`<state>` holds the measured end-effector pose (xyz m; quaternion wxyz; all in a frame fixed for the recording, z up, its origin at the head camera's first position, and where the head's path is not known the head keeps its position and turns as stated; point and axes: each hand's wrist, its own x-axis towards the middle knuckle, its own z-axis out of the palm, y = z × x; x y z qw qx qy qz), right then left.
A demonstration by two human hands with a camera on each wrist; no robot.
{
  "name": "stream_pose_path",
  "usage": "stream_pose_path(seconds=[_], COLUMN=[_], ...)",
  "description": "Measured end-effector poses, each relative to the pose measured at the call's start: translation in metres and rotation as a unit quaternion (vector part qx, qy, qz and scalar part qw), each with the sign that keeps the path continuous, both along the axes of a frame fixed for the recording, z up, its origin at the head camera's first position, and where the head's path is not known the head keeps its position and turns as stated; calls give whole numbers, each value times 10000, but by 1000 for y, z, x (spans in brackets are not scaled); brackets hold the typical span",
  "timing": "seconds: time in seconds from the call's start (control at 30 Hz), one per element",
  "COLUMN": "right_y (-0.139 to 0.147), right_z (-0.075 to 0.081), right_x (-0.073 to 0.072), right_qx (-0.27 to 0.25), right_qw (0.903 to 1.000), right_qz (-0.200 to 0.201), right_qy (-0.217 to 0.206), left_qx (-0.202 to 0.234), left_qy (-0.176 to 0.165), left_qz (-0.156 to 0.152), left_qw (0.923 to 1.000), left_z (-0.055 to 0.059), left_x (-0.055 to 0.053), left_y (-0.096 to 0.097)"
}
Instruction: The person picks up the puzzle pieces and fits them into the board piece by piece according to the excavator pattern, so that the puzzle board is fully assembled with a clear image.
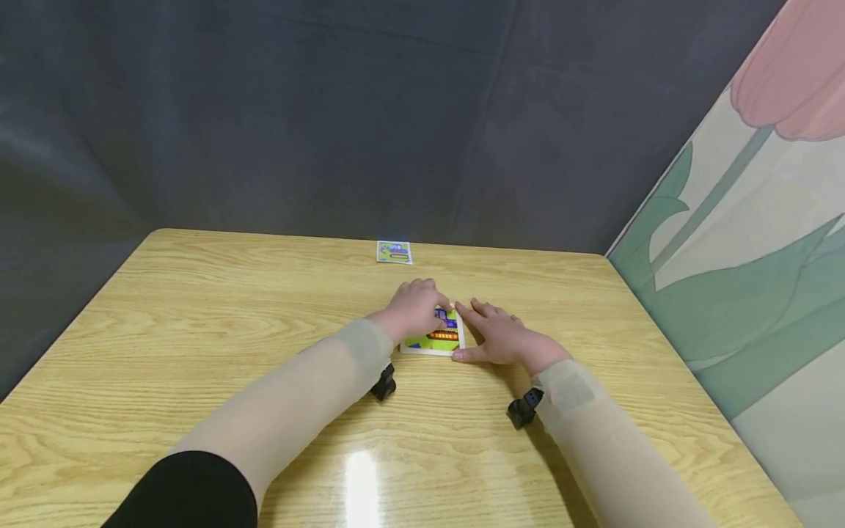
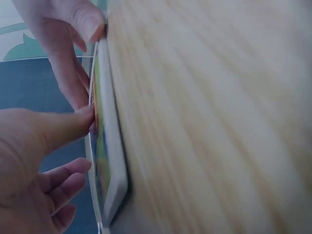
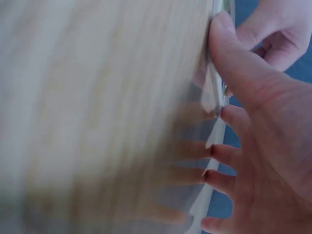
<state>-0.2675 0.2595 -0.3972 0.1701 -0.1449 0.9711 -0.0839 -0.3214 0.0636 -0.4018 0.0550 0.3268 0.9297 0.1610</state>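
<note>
A flat picture board (image 1: 429, 350) with a white border lies on the table, showing a blue and orange tracked vehicle on green. Reaching over it from the left, my left hand (image 1: 414, 309) touches the picture with its thumb (image 2: 73, 126); the other visible fingers are loosely bent and apart from the board. Whether a loose piece lies under those fingertips is hidden. My right hand (image 1: 495, 336) rests at the board's right edge with fingers spread. Its thumb (image 3: 225, 36) touches the near right corner, and its other fingertips reach the tabletop.
A small card (image 1: 394, 252) with a similar vehicle picture lies near the back edge of the wooden table (image 1: 231, 308). Dark cloth (image 1: 330, 125) hangs behind it. A tulip-patterned panel (image 1: 759, 242) stands along the right side.
</note>
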Motion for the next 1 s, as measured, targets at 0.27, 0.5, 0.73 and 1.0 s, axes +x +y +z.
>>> stream_pose_path(seconds=[0.27,0.5,0.73,1.0], right_y=[1,-6,-24,-37], right_z=[-1,2,1,-2], right_x=[-3,-13,-30,-38], right_qx=[185,150,-37,-206], right_qw=[9997,9997,10000,9997], right_qz=[-37,-57,15,-129], right_qy=[136,192,69,-52], left_qx=[-467,-650,-657,-528], left_qy=[-390,-963,-1156,-1261], left_qz=[13,264,417,452], left_qw=[9981,9929,9902,9896], left_z=[-3,-2,2,3], left_x=[1,4,-1,-6], left_y=[-40,-71,-92,-108])
